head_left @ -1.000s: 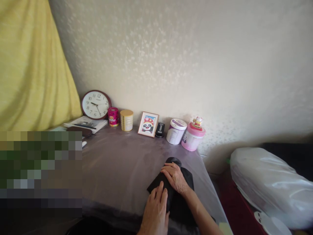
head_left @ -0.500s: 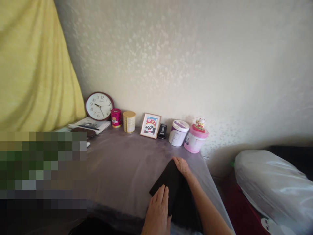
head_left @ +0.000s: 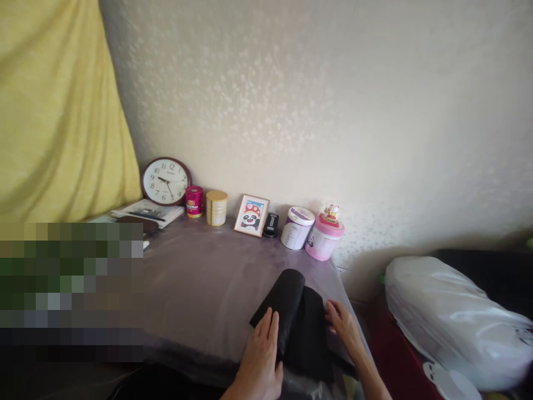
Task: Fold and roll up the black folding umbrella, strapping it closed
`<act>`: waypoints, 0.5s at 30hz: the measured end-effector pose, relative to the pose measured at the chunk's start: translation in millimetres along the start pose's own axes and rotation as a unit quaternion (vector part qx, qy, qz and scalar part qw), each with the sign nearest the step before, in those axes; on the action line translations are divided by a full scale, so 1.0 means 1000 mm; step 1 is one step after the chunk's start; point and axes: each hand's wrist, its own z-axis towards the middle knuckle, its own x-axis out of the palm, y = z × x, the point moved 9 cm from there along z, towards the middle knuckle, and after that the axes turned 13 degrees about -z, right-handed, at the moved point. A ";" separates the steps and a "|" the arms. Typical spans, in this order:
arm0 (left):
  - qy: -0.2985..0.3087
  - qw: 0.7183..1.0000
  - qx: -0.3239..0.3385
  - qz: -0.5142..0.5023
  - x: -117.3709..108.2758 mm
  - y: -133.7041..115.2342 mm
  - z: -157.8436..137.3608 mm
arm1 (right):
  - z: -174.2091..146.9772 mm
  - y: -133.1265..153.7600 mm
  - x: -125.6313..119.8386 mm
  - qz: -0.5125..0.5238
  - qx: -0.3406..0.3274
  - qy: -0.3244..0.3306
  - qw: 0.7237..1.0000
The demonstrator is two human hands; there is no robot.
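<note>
A black piece of folded sheet material (head_left: pixel 308 328), cloth-like, lies near the table's right front corner. Its left part is folded over into a rounded flap (head_left: pixel 283 294). On that flap rests my left hand (head_left: pixel 260 355), flat with fingers stretched out. My right hand (head_left: pixel 343 325) is at the right edge of the black material, fingers slightly bent and thumb apart. Whether its fingertips touch that edge is hard to tell.
Along the wall stand a clock (head_left: pixel 166 181), a pink tin (head_left: pixel 194 201), a yellow-lidded canister (head_left: pixel 216 208), a panda picture frame (head_left: pixel 251 215), a black stapler-like object (head_left: pixel 271 225), a white tub (head_left: pixel 297 228) and a pink tub (head_left: pixel 325 238) with a figurine. A white plastic bag (head_left: pixel 449 316) bulges right of the table.
My right hand has left the top of the folded flap and moved down to the right edge. The flap now looks rounder, and my left hand stays on it. The view has shifted slightly.
</note>
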 end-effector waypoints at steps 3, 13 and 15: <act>0.004 1.000 -0.010 0.004 0.000 0.000 -0.002 | -0.016 0.000 0.009 0.038 0.030 0.048 0.998; -0.009 0.999 -0.022 -0.041 0.001 0.004 -0.002 | -0.029 0.037 -0.015 -0.041 -0.035 -0.029 0.998; -0.006 0.999 -0.026 -0.042 0.001 0.003 -0.003 | -0.027 0.039 -0.013 -0.028 -0.027 -0.013 0.999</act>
